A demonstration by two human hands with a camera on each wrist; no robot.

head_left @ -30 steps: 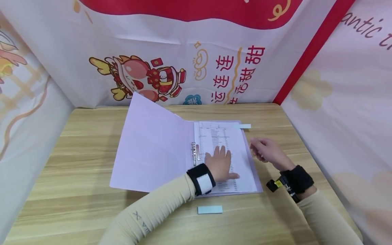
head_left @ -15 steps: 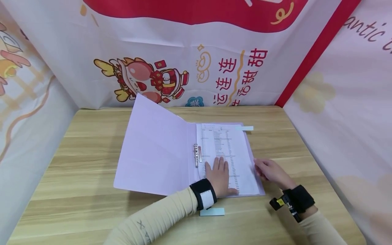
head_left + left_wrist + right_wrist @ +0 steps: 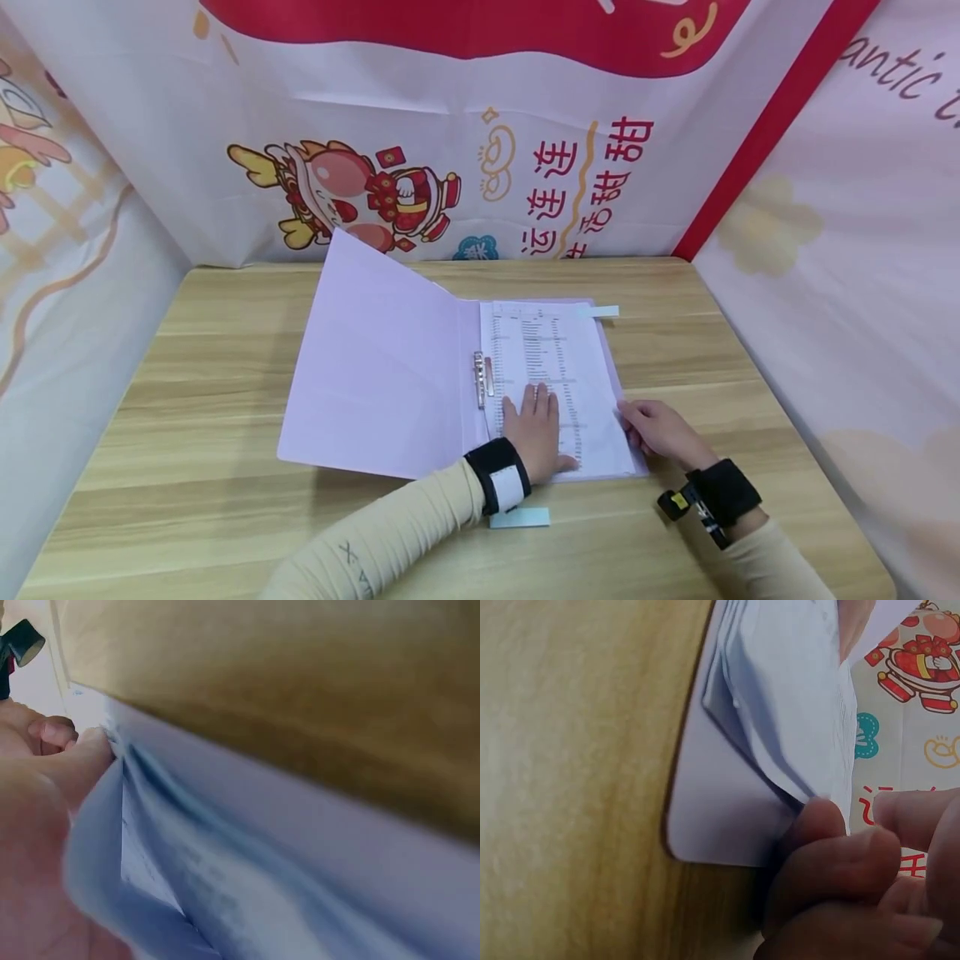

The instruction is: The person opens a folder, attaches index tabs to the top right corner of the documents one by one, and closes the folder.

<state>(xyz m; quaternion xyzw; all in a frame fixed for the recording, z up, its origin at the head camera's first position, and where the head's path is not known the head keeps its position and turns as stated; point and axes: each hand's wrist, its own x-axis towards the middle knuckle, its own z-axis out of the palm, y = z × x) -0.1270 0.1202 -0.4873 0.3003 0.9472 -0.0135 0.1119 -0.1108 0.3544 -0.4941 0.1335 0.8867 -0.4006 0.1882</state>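
- On the light wooden table point(image 3: 225, 333), near its middle: one open lilac plastic folder point(image 3: 375, 375), front cover lying out to the left, metal clip point(image 3: 480, 379) at the spine.
- Inside the folder's right half: stack of white printed sheets point(image 3: 551, 358), covered in columns of small type, lying flat.
- Left hand point(image 3: 538, 433): palm down on the lower part of the sheets, fingers straight and together, pressing the stack; black and white wrist strap behind it.
- Right hand point(image 3: 660, 429): at the lower right edge of the sheets, just beside the left hand; the right wrist view shows its fingers point(image 3: 832, 855) curled, pinching the edges of the pages near the folder's corner, several sheets lifted slightly apart.
- Pale blue paper strip point(image 3: 519, 517): on the table just below the folder, touching the left wrist strap.
- Second pale blue strip point(image 3: 603, 312): projecting from the upper right edge of the sheets.
- Surround: printed fabric backdrop point(image 3: 480, 167), cartoon figure and red characters.
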